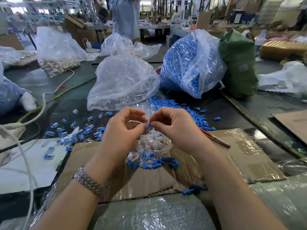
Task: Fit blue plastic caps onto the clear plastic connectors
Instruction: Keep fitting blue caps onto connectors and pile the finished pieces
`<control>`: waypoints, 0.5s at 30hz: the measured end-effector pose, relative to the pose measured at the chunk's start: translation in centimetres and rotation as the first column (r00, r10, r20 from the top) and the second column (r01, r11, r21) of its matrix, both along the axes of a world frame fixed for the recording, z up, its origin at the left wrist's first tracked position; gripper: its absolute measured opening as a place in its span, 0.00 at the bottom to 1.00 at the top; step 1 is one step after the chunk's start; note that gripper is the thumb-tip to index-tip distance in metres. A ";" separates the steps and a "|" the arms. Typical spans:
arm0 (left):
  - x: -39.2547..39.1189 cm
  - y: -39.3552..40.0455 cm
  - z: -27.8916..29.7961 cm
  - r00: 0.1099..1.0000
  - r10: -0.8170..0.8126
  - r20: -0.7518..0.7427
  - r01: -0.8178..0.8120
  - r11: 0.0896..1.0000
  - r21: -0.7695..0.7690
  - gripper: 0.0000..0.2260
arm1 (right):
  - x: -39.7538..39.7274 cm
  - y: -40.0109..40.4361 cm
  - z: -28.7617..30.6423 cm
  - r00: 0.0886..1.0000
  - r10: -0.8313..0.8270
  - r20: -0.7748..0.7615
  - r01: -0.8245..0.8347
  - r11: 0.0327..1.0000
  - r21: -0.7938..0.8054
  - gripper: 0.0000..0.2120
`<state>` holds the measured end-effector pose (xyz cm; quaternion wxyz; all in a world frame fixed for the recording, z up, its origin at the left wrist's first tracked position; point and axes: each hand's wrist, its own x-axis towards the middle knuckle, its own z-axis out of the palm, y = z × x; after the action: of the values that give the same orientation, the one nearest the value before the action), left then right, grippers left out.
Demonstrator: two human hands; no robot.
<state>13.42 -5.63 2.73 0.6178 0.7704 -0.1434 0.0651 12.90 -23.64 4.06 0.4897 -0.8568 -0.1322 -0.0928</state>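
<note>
On the dark worktop [86,112], a ribbed blue cap [148,126] is pinched by the right hand [172,125]; a clear connector [136,122] is pinched by the left hand [123,128].

One head-worn wide-angle view looks forward and down, close over the cluttered worktable [69,83].

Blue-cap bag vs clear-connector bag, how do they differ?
Contents: the cap bag is packed with blue caps, while the connector bag holds clear connectors and looks nearly colourless.
Position: the cap bag sits to the right and a little farther back; the connector bag is at centre, behind the hands.
Shape: the cap bag stands taller; the connector bag slumps lower and rounder.
Both are clear plastic, open and spilling parts onto the table.
</note>
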 end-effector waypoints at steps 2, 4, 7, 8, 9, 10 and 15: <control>0.2 0.4 0.4 0.982 -0.095 -0.162 0.054 0.969 -0.242 0.14 | 0.0 -0.1 0.0 1.000 -0.002 0.031 0.000 0.999 0.046 0.03; 0.3 0.7 0.6 0.960 -0.169 -0.223 0.081 0.931 -0.355 0.18 | -0.1 -0.1 0.1 0.998 0.021 0.056 -0.025 0.998 0.066 0.03; 0.3 0.8 0.6 0.945 -0.231 -0.232 0.123 0.907 -0.402 0.18 | -0.1 -0.1 0.1 0.995 0.051 0.088 -0.059 0.995 0.083 0.05; 0.2 0.7 0.7 0.951 -0.224 -0.215 0.125 0.910 -0.395 0.18 | -0.1 -0.1 0.1 0.995 0.054 0.086 -0.062 0.993 0.098 0.04; 0.2 0.7 0.7 0.959 -0.206 -0.193 0.121 0.917 -0.381 0.18 | -0.1 -0.1 0.1 0.995 0.055 0.079 -0.064 0.991 0.115 0.04; 0.2 0.7 0.7 0.967 -0.186 -0.172 0.114 0.925 -0.364 0.18 | -0.1 0.0 0.1 0.996 0.055 0.075 -0.064 0.990 0.126 0.04; -0.2 0.7 0.9 0.954 -0.212 -0.211 0.131 0.930 -0.345 0.18 | -0.4 -0.1 0.0 0.990 0.059 0.128 -0.068 0.995 0.066 0.03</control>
<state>13.22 -4.95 3.61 0.7532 0.6437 -0.1206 -0.0622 12.54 -23.71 4.09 0.5129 -0.8268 -0.1868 -0.1358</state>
